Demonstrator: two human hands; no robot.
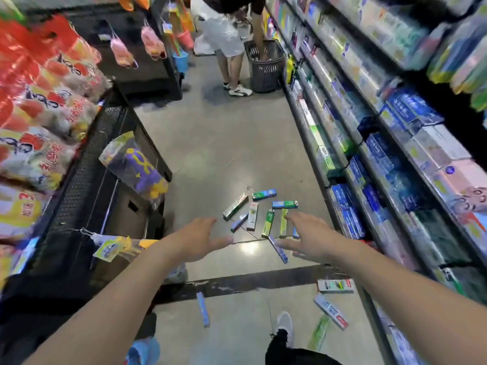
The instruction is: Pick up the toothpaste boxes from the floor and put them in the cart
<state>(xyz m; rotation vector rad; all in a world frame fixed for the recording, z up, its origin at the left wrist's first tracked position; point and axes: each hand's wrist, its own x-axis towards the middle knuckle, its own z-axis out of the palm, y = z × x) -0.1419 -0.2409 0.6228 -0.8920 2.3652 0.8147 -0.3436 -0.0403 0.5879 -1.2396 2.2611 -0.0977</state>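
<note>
Several toothpaste boxes (252,216) lie scattered on the grey floor in the middle of the aisle, green, blue and white ones. More boxes (330,311) lie nearer my feet at the lower right, and a blue one (203,309) lies near the dark floor strip. My left hand (200,238) is stretched out over the floor, fingers apart, holding nothing. My right hand (307,237) is stretched out too, fingers spread, above the near edge of the pile, holding nothing. A dark basket cart (265,66) stands at the far end of the aisle.
Shelves of boxed goods (390,159) line the right side. A black rack (87,196) with snack bags and hanging toys stands on the left. A person (232,43) stands beside the far cart, one hand in it. My shoe (286,325) is at the bottom.
</note>
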